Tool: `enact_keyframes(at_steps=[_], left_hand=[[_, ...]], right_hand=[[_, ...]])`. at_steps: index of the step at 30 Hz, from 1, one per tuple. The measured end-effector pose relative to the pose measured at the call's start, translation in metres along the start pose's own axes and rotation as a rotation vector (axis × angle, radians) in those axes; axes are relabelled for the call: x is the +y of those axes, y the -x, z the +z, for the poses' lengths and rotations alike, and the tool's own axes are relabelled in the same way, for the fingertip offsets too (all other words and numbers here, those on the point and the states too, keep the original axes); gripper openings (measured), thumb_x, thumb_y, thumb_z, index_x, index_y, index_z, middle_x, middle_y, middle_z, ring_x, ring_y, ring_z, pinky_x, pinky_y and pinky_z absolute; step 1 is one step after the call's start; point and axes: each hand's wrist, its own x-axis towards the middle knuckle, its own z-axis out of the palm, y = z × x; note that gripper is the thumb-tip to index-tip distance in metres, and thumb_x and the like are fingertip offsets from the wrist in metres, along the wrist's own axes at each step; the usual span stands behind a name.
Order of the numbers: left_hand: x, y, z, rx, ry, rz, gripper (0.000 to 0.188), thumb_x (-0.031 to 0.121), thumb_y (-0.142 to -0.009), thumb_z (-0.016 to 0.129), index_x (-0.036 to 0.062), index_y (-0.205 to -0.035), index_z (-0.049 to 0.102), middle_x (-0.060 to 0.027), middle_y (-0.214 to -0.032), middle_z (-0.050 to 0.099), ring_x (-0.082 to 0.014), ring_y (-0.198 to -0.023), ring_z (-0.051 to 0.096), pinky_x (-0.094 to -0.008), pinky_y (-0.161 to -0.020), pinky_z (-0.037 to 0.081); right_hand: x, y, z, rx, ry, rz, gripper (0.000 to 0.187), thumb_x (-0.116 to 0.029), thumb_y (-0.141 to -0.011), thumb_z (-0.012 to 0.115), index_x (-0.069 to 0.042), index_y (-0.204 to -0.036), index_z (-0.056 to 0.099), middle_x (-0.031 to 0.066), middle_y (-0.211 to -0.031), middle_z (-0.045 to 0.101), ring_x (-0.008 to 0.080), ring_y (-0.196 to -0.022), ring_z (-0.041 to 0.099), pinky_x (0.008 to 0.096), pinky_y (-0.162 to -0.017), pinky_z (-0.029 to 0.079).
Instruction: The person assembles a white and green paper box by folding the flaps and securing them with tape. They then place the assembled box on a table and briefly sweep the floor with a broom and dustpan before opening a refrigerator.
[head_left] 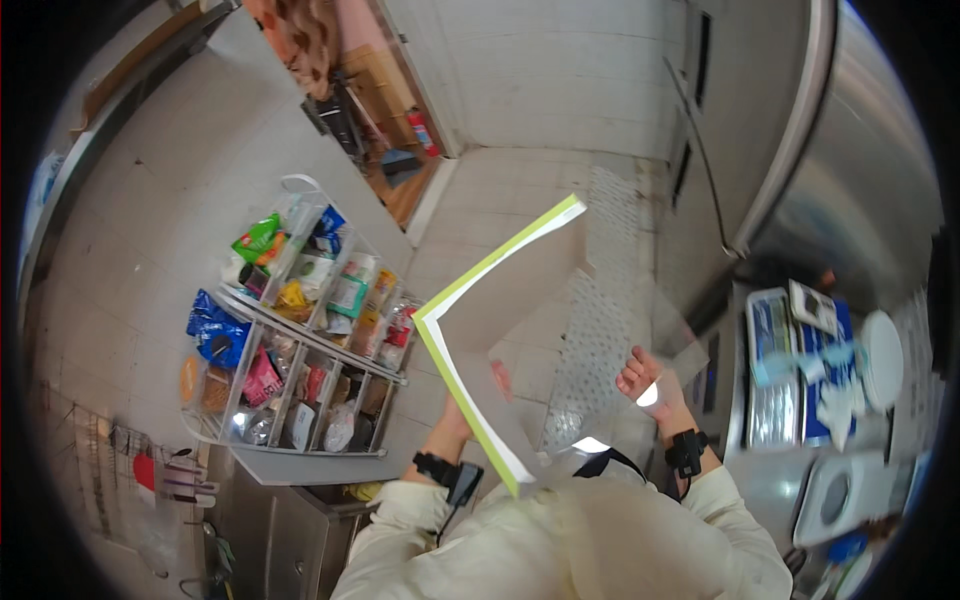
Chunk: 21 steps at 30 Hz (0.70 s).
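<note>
Closest in, the cream sleeves fan out below, a black wrist strap fastened on each arm, and up between them comes the clear sheet, held at a slant in front of the body, its lime-green and white border making a sharp corner toward the left. The left hand is tucked at that border, mostly hidden, a blurred patch of fingers showing through the sheet; how tightly its grip closes, I can't tell. Across to the right hand, fingers bent inward and seen through the see-through film, with bright glare beside them; whether that grip pinches the film or merely sits behind it, again I can't tell. Off to the right runs the steel counter, carrying a white appliance with a round grey plate, and farther up it, pale gloves beside a round white lid. Over on the left stands a white tiered rack, its compartments crammed with packets, a blue one bulging at the side, a green one higher up. Beyond, the tiled floor stretches away, tall steel doors rise at right, and deepest of all, through the doorway, there's a dustpan near a red extinguisher.
</note>
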Motion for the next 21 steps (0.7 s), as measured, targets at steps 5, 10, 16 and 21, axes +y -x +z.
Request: enact_keyframes(at_steps=[5, 10, 16, 21], left_hand=[[-0.007, -0.01, 0.049, -0.189, -0.194, 0.103, 0.046, 0.038, -0.096, 0.039, 0.0074, -0.129, 0.041, -0.0148, -0.114, 0.052, -0.0317, -0.107, 0.05, -0.0434, -0.098, 0.04], [0.021, -0.07, 0.061, 0.031, 0.038, 0.122, 0.053, 0.038, -0.097, 0.039, 0.0133, -0.143, 0.029, -0.018, -0.12, 0.052, -0.0277, -0.113, 0.05, -0.0491, -0.102, 0.036], [0.126, -0.193, 0.025, 0.148, 0.201, 0.137, 0.045, 0.03, -0.094, 0.046, 0.0113, -0.135, 0.04, -0.0087, -0.097, 0.056, -0.0213, -0.087, 0.055, -0.0407, -0.08, 0.048], [0.235, -0.263, 0.082, -0.013, -0.206, 0.172, 0.039, 0.033, -0.094, 0.045, 0.0151, -0.128, 0.046, -0.0038, -0.088, 0.057, -0.0153, -0.073, 0.054, -0.0306, -0.062, 0.048]], right_hand=[[-0.02, -0.111, 0.044, 0.194, 0.041, -0.051, 0.026, -0.001, -0.081, 0.055, -0.012, -0.104, 0.052, 0.0003, -0.079, 0.044, 0.0163, -0.076, 0.044, 0.0355, -0.084, 0.041], [-0.035, -0.219, 0.024, -0.037, 0.018, -0.002, 0.035, 0.0, -0.084, 0.054, -0.016, -0.115, 0.051, 0.0017, -0.108, 0.053, 0.0177, -0.095, 0.05, 0.0393, -0.095, 0.037], [-0.046, -0.353, 0.02, 0.011, 0.089, -0.024, 0.035, -0.002, -0.084, 0.056, -0.018, -0.115, 0.051, 0.0021, -0.115, 0.053, 0.0188, -0.1, 0.05, 0.0396, -0.1, 0.035], [-0.067, -0.475, 0.051, -0.054, 0.183, 0.021, 0.032, -0.004, -0.084, 0.057, -0.017, -0.112, 0.051, -0.0005, -0.103, 0.052, 0.0187, -0.094, 0.049, 0.0371, -0.092, 0.037]])
